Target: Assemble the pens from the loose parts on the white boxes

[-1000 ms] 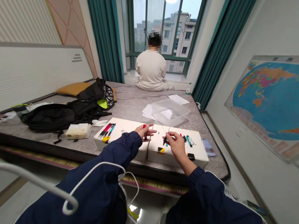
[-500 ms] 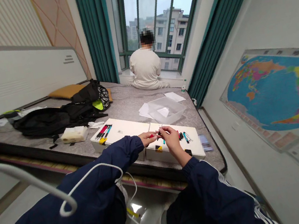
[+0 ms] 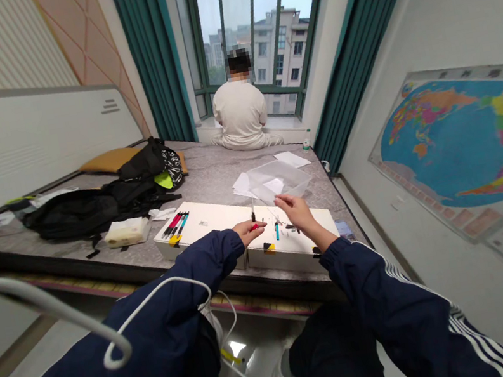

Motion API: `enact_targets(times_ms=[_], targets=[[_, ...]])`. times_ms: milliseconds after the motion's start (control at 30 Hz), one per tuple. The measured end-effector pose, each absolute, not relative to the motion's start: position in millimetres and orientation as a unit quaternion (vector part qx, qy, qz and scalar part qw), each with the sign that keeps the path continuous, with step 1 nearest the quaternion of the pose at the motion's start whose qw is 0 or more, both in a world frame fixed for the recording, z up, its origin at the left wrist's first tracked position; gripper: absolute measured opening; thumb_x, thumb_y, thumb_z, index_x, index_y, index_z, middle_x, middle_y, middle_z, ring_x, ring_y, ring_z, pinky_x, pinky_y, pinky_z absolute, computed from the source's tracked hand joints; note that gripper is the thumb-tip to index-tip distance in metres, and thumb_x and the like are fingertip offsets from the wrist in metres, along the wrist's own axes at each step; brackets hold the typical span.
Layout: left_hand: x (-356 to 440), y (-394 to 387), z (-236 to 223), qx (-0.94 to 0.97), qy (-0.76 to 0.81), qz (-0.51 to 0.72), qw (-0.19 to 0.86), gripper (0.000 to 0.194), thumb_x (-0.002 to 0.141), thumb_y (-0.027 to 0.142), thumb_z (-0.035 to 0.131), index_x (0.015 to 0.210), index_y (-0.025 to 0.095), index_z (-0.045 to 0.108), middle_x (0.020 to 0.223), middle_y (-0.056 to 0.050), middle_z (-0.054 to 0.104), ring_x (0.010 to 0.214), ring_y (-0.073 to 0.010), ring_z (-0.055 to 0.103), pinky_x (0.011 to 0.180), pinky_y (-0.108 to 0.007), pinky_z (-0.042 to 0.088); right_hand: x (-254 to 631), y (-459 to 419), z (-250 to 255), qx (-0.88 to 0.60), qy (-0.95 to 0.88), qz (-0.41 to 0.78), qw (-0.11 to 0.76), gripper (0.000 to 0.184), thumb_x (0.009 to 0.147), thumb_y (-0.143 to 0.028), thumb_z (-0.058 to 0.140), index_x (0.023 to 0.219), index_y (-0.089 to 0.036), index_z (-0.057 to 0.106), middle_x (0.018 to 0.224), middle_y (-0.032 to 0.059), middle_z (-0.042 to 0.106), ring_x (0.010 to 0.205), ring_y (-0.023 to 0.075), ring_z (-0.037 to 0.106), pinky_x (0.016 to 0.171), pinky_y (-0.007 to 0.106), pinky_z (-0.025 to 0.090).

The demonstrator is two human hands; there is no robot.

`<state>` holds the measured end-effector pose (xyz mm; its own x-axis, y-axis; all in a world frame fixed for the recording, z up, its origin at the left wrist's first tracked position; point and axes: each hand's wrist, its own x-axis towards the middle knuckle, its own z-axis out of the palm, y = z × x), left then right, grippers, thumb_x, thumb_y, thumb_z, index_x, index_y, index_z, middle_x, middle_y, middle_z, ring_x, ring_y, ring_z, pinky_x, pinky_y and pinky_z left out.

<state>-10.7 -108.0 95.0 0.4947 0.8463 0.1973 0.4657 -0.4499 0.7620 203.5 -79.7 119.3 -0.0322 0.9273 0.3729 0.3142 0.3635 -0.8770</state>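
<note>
My left hand (image 3: 247, 230) is closed on a red pen part (image 3: 255, 226), with a thin dark pen refill standing up from it, over the seam between two white boxes (image 3: 204, 223). Just to its right, my right hand (image 3: 297, 213) is raised over the right white box (image 3: 290, 247), its fingers pinched together near a teal pen (image 3: 276, 230); what they hold is too small to make out. A row of assembled pens (image 3: 175, 223) lies on the left box beside a yellow clip (image 3: 174, 240).
A clear plastic tub (image 3: 277, 179) and loose papers (image 3: 292, 158) lie beyond the boxes on the grey mattress (image 3: 215, 175). Black backpacks (image 3: 91, 207) and a tissue pack (image 3: 126, 232) are at left. Another person (image 3: 239, 113) sits by the window. A world map (image 3: 468, 133) leans at right.
My hands met over the right box, then separated: the right hand lifted up and to the right, the left stayed with the red pen part. The camera tilted slightly left.
</note>
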Motion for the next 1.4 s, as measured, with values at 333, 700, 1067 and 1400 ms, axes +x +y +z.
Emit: enact_targets(times_ms=[333, 700, 1067, 1400], targets=[[-27, -98, 92, 0.768, 0.473, 0.308, 0.305, 0.044, 0.084, 0.043, 0.046, 0.114, 0.016, 0.064, 0.118, -0.008, 0.063, 0.109, -0.0206, 0.056, 0.100, -0.030, 0.038, 273, -69, 52, -0.645, -0.682, 0.167, 0.304, 0.018, 0.075, -0.021, 0.057, 0.085, -0.014, 0.070, 0.084, 0.0093, 0.071, 0.075, 0.0192, 0.063, 0.072, 0.029, 0.046], [-29, -95, 82, 0.782, 0.469, 0.286, 0.295, 0.045, 0.084, 0.044, 0.047, 0.112, 0.014, 0.065, 0.113, -0.008, 0.066, 0.105, -0.0199, 0.059, 0.095, -0.028, 0.041, 221, -53, 42, -0.622, -0.764, 0.073, 0.156, 0.023, 0.082, -0.019, 0.052, 0.095, -0.016, 0.071, 0.100, 0.0135, 0.064, 0.091, 0.0224, 0.057, 0.081, 0.028, 0.038], [-35, -89, 74, 0.782, 0.468, 0.286, 0.298, 0.048, 0.082, 0.049, 0.047, 0.111, 0.016, 0.066, 0.113, -0.007, 0.066, 0.105, -0.0209, 0.059, 0.096, -0.029, 0.041, 223, -38, 38, -0.641, -0.762, 0.067, 0.069, 0.026, 0.082, -0.014, 0.048, 0.095, -0.010, 0.070, 0.100, 0.0166, 0.065, 0.095, 0.0236, 0.057, 0.084, 0.027, 0.036], [-38, -91, 80, 0.787, 0.465, 0.274, 0.299, 0.047, 0.081, 0.047, 0.049, 0.112, 0.015, 0.066, 0.111, -0.007, 0.067, 0.105, -0.0214, 0.060, 0.094, -0.028, 0.043, 217, -46, 39, -0.659, -0.728, 0.106, 0.158, 0.020, 0.077, -0.008, 0.050, 0.088, -0.008, 0.067, 0.100, 0.0194, 0.064, 0.099, 0.0256, 0.055, 0.087, 0.031, 0.035]])
